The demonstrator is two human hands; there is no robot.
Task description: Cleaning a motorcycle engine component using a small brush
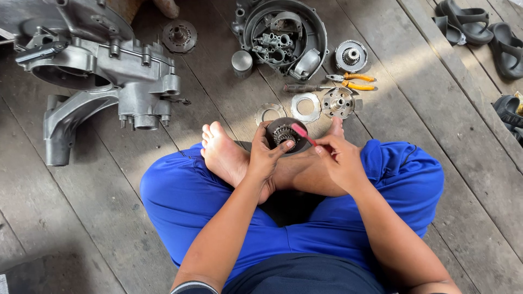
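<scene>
Left hand (265, 158) grips one round dark toothed clutch drum (284, 134); right hand (339, 159) pinches one pink-headed brush (303, 134) against it. Round grey metal housing (316, 24) holds loose castings.

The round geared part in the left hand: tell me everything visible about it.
The round geared part is a dark, disc-shaped metal piece with a raised rim and a lighter toothed gear at its centre. It looks grimy and worn. The left hand holds it tilted up above the crossed feet, thumb at its lower edge, fingers behind. The pink head of a brush, pinched in the right hand, rests on its face. Its back is hidden.
</scene>
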